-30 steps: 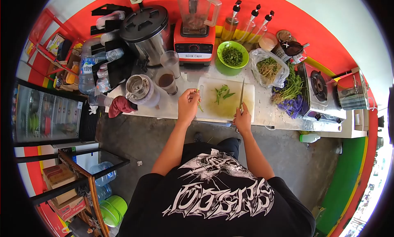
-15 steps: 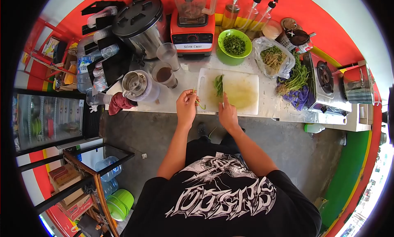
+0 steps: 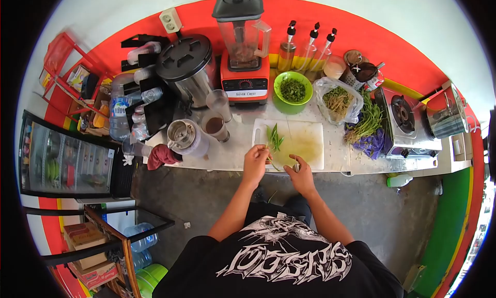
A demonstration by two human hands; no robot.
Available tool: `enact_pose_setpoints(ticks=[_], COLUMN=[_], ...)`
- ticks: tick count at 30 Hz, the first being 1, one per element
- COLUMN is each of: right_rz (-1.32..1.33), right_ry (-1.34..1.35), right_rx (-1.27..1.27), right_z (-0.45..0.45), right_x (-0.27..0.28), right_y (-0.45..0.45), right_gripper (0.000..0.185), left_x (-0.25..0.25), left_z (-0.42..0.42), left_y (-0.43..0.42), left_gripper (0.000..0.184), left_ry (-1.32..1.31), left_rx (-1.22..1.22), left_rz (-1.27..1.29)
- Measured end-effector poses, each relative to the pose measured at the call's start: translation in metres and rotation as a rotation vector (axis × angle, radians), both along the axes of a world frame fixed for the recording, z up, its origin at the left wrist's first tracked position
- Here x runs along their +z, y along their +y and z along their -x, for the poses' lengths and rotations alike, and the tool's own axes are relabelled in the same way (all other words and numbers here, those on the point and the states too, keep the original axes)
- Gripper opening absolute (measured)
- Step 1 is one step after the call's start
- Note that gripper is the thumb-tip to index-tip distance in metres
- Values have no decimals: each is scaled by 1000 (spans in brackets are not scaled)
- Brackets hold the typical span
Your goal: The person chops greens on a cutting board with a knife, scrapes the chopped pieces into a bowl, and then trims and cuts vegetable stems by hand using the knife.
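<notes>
My left hand point(image 3: 255, 165) pinches a thin green stem over the front left edge of the white cutting board point(image 3: 313, 135). Cut green leaves point(image 3: 274, 138) lie on the board just beyond those fingertips. My right hand point(image 3: 302, 177) is at the board's front edge, its fingers curled round something small and greyish that I cannot make out; no knife blade shows clearly. Behind the board is a green bowl point(image 3: 289, 108) of chopped greens. A plastic bag point(image 3: 353, 112) of rooted greens sits to its right, beside a loose leafy bunch point(image 3: 368, 121).
At the left of the board stand a glass of brown liquid point(image 3: 216, 127), an empty glass point(image 3: 219, 106) and a juicer part point(image 3: 187, 138). A red blender point(image 3: 245, 83) and pump bottles point(image 3: 287, 52) line the back. On the right is a gas stove point(image 3: 402, 114).
The knife seen upright in my right hand earlier no longer shows clearly. The leaves have shifted to the board's left side. Both hands now appear lower in the view and closer together.
</notes>
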State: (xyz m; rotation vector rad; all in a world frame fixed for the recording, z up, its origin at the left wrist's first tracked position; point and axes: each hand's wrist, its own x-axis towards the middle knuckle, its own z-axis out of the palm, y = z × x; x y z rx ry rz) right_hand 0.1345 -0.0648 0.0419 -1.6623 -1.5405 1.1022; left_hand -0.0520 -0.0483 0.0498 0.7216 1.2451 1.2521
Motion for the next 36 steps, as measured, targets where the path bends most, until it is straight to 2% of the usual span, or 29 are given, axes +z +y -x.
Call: enact_pose_setpoints(ticks=[1,3,9,13,15,21,22,24,25,27,30,32,36], right_rz=[-6,219,291,331,318,381,383,436,442,410,406,360,252], right_ry=[3,247,380,451,640,834,834,967,967,842,867,838,796], right_rx=[-8,63,-16,25,5,10,19,22,32,134,73,53,16], right_z=[-3,-5,-3,0,7,26,28,33,35,38,47,53,53], right_x=[6,16,22,26,27,42,47,58,57,58,68,76,93], right_y=[0,2,7,3,5,9,9,11,12,18,22,27,38], right_gripper=[47,35,22,23,31,43,43,31,31,18,13,14,14], left_x=[1,3,10,18,24,35,35,36,34,37,48,61,54], left_z=[-7,-17,-33,-33,-27,-11,-9,-1,4,13,21,23,31], left_y=[2,4,12,23,30,32,32,34,34,36,34,26,6], left_gripper=[14,14,11,10,10,10,11,12,14,16,22,28,27], left_ry=[3,-39,-123,-202,-186,-154,-141,-126,-101,-73,-80,-17,80], left_rx=[-8,-109,-166,-110,-86,38,56,86,88,97,96,10,-232], left_rz=[-6,-30,-34,-28,-62,-153,-167,-188,-200,-221,-187,-88,-106])
